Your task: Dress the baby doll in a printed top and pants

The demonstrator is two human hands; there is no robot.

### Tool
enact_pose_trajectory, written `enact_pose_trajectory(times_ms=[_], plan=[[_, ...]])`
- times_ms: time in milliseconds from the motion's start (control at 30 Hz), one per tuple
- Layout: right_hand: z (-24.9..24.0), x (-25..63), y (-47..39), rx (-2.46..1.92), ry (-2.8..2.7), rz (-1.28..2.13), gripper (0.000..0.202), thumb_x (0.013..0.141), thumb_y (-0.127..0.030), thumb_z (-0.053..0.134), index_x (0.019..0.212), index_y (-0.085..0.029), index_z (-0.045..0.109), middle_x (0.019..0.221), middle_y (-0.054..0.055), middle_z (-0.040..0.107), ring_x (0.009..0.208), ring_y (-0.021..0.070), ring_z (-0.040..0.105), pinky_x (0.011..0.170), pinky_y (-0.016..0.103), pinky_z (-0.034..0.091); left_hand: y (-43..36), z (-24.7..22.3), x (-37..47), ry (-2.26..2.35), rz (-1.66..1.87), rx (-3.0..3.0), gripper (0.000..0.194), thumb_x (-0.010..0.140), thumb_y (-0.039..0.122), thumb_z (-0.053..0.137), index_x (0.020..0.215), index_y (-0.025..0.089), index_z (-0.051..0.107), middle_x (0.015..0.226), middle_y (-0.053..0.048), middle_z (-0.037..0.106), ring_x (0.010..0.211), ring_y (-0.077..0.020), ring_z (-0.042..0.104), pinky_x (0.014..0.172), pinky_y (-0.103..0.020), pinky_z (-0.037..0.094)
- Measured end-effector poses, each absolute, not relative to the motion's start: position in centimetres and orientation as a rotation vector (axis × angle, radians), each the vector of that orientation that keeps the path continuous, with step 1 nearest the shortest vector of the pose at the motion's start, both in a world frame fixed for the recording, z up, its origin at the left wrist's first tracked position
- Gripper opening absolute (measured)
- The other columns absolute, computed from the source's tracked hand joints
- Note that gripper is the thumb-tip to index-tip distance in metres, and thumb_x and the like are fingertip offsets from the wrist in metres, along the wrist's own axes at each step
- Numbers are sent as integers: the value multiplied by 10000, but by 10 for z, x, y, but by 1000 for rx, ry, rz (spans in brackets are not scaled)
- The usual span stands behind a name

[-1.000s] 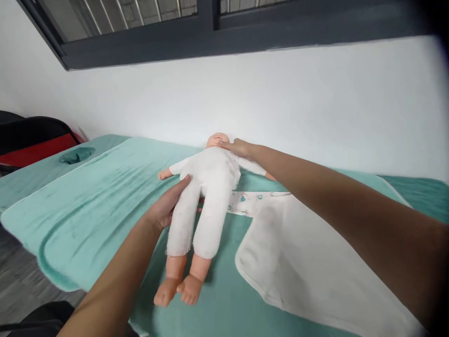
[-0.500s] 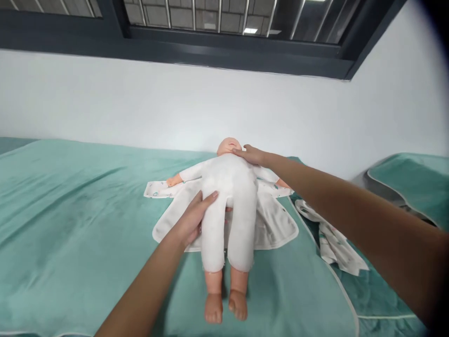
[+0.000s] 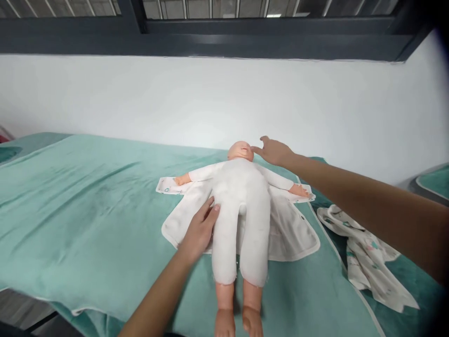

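Note:
A baby doll (image 3: 242,187) with a white cloth body lies on its back, head toward the wall and bare feet toward me. Beneath it a white baby gown (image 3: 294,236) is spread open, with the doll's arms stretched out over its sleeves. My left hand (image 3: 201,229) rests against the doll's hip and upper thigh on the left, fingers extended and not wrapped around it. Beside the doll's head, my right hand (image 3: 274,150) has its fingers apart; a fingertip is at or very near the cheek. Nothing is held in it.
A green sheet (image 3: 87,220) covers the bed. On the right, past the sheet's piped edge, lies a crumpled white printed garment (image 3: 372,262). A white wall (image 3: 157,103) and a dark window frame (image 3: 245,42) stand behind the bed.
My right hand has moved off the doll's neck and chin to the side of its head. My left hand has come out from around the thigh to its side. The view has shifted.

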State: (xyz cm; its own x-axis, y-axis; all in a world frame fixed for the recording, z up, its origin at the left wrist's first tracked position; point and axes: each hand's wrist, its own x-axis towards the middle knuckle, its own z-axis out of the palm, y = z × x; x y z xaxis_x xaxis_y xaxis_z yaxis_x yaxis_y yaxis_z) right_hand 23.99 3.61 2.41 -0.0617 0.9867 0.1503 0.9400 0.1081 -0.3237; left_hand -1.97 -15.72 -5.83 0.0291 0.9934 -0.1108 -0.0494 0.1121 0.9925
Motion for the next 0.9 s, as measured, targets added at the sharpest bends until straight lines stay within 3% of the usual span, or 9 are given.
enact_pose_trajectory(times_ms=[67,167,300,433,567,667,767,900], plan=[[32,215,25,-1743,-2059,46,629,941,-567,432,1369,-107,447,1296,221,573,1134,345,587,949,475,444,-162,-62,-22,1366,1169,1295,472,898,506,572,1293,252,622,1371,-47,615,1294,-254,531,1113,-377,383],[30,156,9,-1480,-2262,37,526,927,-452,515,1356,-150,472,1366,162,525,1221,305,523,1005,414,424,-160,-62,-25,1463,1171,1502,393,949,456,475,1227,241,652,1215,-43,697,1100,-239,632,993,-365,459],[11,79,5,-1372,-2723,62,473,909,-422,544,1313,-181,504,1400,147,510,1264,330,477,988,471,436,-129,-57,-30,1710,1045,1935,272,939,266,447,1090,215,668,1090,-69,705,1038,-252,619,922,-376,465],[-7,48,18,-1514,-2808,84,386,839,-394,653,1152,-174,601,1271,180,613,1204,377,528,982,548,404,-91,-60,-31,1946,716,2205,307,876,124,421,1097,177,627,1233,-136,621,1061,-290,585,785,-376,472],[-9,58,22,-1556,-2776,121,359,881,-461,582,1096,-175,606,1104,164,698,1008,340,644,881,493,449,-71,-70,-33,2053,613,2174,271,889,201,455,1114,170,603,1184,-145,616,943,-284,622,677,-355,443],[-5,77,13,-1512,-2706,88,406,905,-528,525,1129,-191,568,1126,136,695,996,309,644,842,429,450,-68,-77,-38,2112,777,2083,242,916,279,456,1084,202,612,1116,-112,637,878,-256,633,650,-332,414],[-3,95,0,-1442,-2624,111,406,896,-568,530,1109,-224,565,1097,86,699,948,265,644,787,364,441,-66,-80,-46,2083,943,1916,210,917,323,473,921,212,651,991,-84,678,832,-224,628,671,-311,403],[-3,108,-8,-1301,-2549,205,477,887,-650,500,1139,-257,598,1059,51,709,933,247,637,761,329,422,-63,-78,-57,1768,1342,1435,191,825,368,609,822,189,676,809,-39,703,766,-188,619,698,-284,422]])
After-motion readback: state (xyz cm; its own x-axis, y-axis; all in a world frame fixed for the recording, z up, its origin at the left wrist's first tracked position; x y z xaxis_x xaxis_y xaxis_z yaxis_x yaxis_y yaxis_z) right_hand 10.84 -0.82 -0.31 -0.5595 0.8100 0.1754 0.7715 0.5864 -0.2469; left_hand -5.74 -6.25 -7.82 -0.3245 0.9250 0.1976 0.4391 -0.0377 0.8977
